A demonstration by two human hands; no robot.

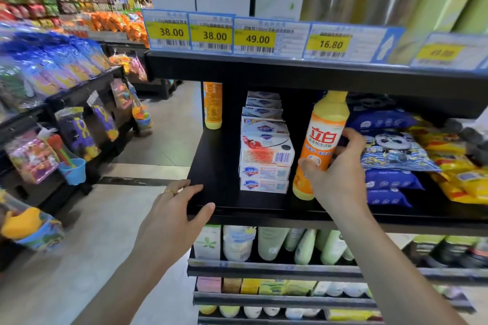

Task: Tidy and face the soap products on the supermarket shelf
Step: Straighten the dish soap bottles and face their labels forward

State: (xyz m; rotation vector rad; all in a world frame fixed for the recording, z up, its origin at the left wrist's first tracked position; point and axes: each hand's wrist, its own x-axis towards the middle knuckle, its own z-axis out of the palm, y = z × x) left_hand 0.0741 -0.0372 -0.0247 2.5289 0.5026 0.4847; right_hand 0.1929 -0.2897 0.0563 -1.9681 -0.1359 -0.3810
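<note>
1. Right hand (333, 174): wrapped round the lower body of the orange detergent bottle (320, 145), thumb across the near face and the fingers (352, 137) curled behind its right side. The bottle stands on the black shelf (211, 166) with its long axis upright, tilted slightly to the right at the top; its yellow cap end sits just under the shelf above.

2. Left hand (175, 208): fingers straight and relaxed, resting on the near left corner of the shelf and holding nothing. It is well apart from the bottle; the right hand is plainly the nearer one.

3. Soap boxes (265, 155): white cartons stacked in a column just left of the bottle, running from near to far. The near stack looks uneven, the top carton turned so its barcode faces out.

4. Second orange bottle (212, 105): upright at the far left of the shelf, well apart from the first.

5. Bottle appearance: orange body paling to yellow at the top, white label panel with red characters facing the aisle.

6. Judgement: any coming move turns on the narrow gap between bottle and soap boxes.
</note>
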